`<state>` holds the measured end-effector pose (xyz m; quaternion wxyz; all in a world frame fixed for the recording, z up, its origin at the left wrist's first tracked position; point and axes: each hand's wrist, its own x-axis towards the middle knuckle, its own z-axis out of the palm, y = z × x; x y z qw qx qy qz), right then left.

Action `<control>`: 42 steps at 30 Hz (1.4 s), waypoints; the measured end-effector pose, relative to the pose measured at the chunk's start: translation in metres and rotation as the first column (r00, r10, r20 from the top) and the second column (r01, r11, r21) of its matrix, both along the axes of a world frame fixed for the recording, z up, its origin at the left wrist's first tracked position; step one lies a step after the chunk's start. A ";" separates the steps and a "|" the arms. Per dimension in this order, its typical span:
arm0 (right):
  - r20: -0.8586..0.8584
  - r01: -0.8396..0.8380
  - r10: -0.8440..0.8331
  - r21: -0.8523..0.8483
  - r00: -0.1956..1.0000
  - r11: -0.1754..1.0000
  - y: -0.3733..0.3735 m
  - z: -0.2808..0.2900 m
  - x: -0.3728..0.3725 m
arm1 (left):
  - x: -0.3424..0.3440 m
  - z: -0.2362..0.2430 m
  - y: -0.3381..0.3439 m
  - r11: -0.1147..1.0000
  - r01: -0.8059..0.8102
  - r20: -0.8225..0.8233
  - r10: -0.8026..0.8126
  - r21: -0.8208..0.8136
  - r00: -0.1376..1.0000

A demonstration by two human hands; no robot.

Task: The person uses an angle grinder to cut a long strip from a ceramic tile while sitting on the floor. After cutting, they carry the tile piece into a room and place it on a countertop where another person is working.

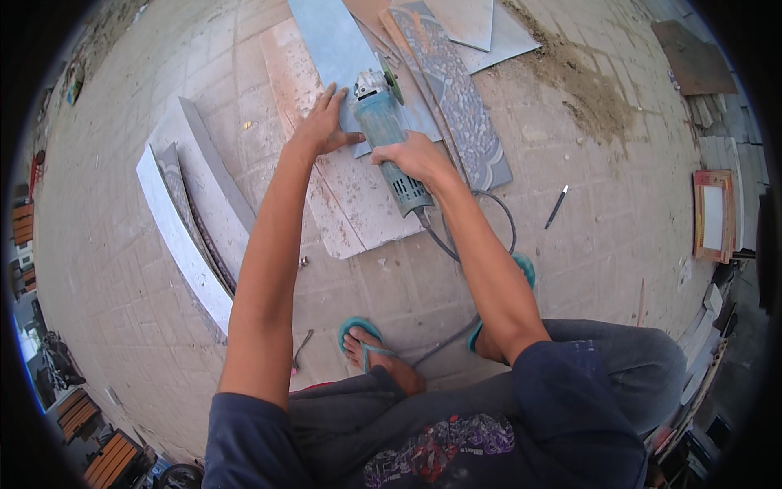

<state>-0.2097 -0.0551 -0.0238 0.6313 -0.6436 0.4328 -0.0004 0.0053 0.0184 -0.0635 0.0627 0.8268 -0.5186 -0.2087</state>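
My right hand is wrapped round the body of a teal angle grinder, whose green-edged disc is over a pale blue tile. My left hand rests with fingers spread on the left edge of that tile, just left of the grinder. The tile lies on a pale, dust-marked slab. A patterned grey tile lies to the right, and the grinder's black cord loops below it.
Cut tile strips lie at the left. More tiles and a sand patch are at the top right. A pen lies on the paving. Stacked panels line the right side; my sandalled feet are below.
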 end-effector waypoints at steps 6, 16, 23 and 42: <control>0.005 0.010 -0.009 -0.027 1.000 1.000 0.010 0.006 -0.011 | 0.001 0.000 0.001 1.000 0.009 0.000 -0.009 -0.013 1.000; 0.008 -0.034 0.035 -0.033 0.999 0.999 0.019 0.007 -0.030 | -0.006 0.007 0.001 0.999 0.025 0.025 -0.024 -0.021 0.999; 0.049 -0.024 0.027 -0.060 0.998 0.998 0.030 0.010 -0.041 | 0.001 -0.004 0.000 1.000 0.012 0.031 -0.011 -0.006 0.999; 0.020 -0.025 0.025 0.002 0.999 1.000 0.043 0.019 -0.062 | -0.007 0.004 0.000 0.999 0.051 0.053 -0.050 -0.019 0.997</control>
